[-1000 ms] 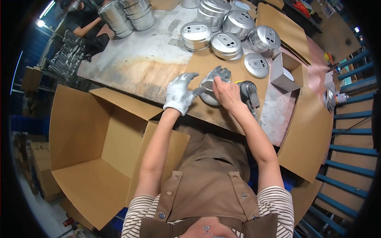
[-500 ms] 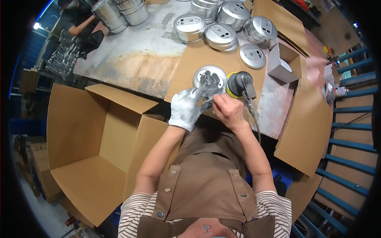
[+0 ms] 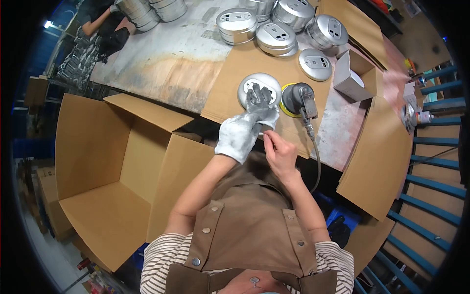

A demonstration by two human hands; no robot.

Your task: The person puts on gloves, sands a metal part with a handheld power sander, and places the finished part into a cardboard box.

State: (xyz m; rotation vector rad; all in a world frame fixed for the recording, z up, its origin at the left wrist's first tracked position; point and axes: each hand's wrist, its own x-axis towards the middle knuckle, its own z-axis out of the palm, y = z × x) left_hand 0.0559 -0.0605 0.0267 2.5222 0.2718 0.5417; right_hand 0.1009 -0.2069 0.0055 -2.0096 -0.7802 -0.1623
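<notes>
My left hand (image 3: 247, 122) wears a white work glove, smudged dark grey over the fingers. Its fingers stretch, slightly apart, over a round silver metal cover (image 3: 245, 87) with a pale oval centre; whether they touch it I cannot tell. My bare right hand (image 3: 282, 154) is closed in a pinch just below the left glove, near a small pale bit whose kind is unclear. Right of the cover rests a round power sander (image 3: 296, 99) with a yellow-edged pad and a hose running down toward the table's front edge.
Behind are several stacked silver covers (image 3: 276, 36) and a single cover (image 3: 315, 64). A small open box (image 3: 350, 81) stands at right, holding something white. At left is a big open carton (image 3: 105, 157). Cardboard (image 3: 225, 93) lines the table. A co-worker's arm (image 3: 95, 22) shows far left.
My right hand has dropped lower, away from the left fingers. My left hand has shifted slightly right and straightened over the cover. The sander stays where it was.
</notes>
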